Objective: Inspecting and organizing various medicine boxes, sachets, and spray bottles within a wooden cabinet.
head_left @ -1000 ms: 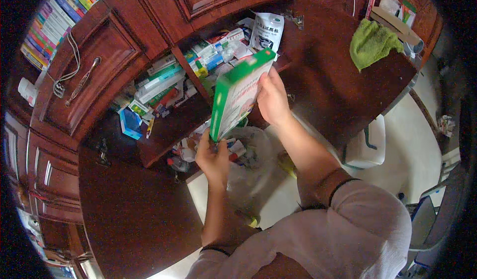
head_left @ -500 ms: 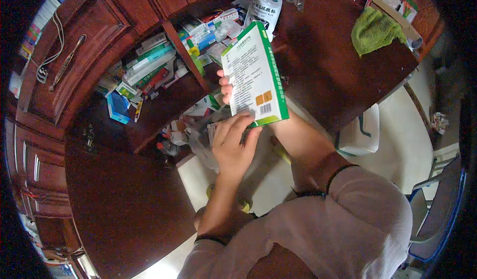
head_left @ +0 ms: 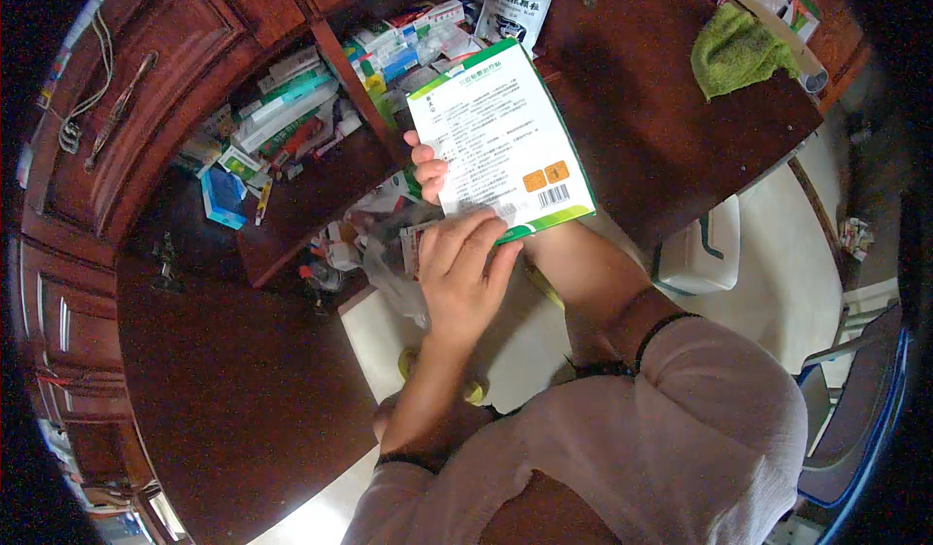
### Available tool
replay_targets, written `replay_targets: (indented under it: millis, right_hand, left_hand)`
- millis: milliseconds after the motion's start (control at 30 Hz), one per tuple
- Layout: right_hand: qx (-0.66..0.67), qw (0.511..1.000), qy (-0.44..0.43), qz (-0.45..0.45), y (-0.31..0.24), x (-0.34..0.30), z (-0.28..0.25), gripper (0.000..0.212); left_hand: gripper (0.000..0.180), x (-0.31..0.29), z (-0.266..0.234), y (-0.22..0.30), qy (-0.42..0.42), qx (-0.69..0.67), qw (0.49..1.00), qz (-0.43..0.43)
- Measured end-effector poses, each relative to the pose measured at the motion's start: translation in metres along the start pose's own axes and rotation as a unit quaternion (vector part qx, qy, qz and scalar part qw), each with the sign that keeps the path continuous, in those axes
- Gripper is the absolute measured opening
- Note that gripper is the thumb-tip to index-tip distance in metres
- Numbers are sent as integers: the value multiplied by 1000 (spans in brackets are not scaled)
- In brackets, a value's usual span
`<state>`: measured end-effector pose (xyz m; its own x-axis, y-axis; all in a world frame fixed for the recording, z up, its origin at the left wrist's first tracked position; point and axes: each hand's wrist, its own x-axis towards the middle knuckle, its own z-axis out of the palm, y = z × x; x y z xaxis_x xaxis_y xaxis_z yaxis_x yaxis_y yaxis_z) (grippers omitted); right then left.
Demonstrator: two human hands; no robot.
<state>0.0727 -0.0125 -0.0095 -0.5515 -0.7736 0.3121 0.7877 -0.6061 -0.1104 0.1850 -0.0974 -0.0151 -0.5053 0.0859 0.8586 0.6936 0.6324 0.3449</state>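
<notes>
1. Fingers (head_left: 476,239) of the left hand (head_left: 465,278) lie curled over the lower edge of a white-and-green medicine box (head_left: 501,147), pinching it.
2. Right hand (head_left: 428,166): only its fingertips show at the box's left edge, closed on it; the palm is hidden behind.
3. Box is held tilted in the air above an open drawer (head_left: 292,156) crowded with small packages.
4. Risk, judged: both holds sit on edges only, so the box could twist loose and drop into the drawer clutter or onto the clear plastic bag (head_left: 389,263) below.
</notes>
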Motion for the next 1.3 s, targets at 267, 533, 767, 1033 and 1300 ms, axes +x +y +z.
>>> replay_targets:
  millis: [267, 533, 767, 1033, 1300]
  right_hand:
    - [46, 999, -14, 2, -3, -3, 11, 77]
    - [63, 998, -23, -12, -7, -2, 8, 65]
    - [68, 997, -39, -7, -8, -3, 9, 61]
    - [50, 997, -63, -2, -10, -3, 9, 61]
    - [38, 997, -66, -5, -11, -5, 11, 64]
  left_hand:
    - [35, -1, 1, -9, 19, 37, 999, -10]
    - [38, 3, 1, -11, 7, 37, 999, -27]
    - [34, 0, 2, -13, 3, 31, 999, -19]
    - [31, 0, 4, -12, 4, 29, 999, -17]
    - [31, 0, 5, -12, 0, 33, 999, -15]
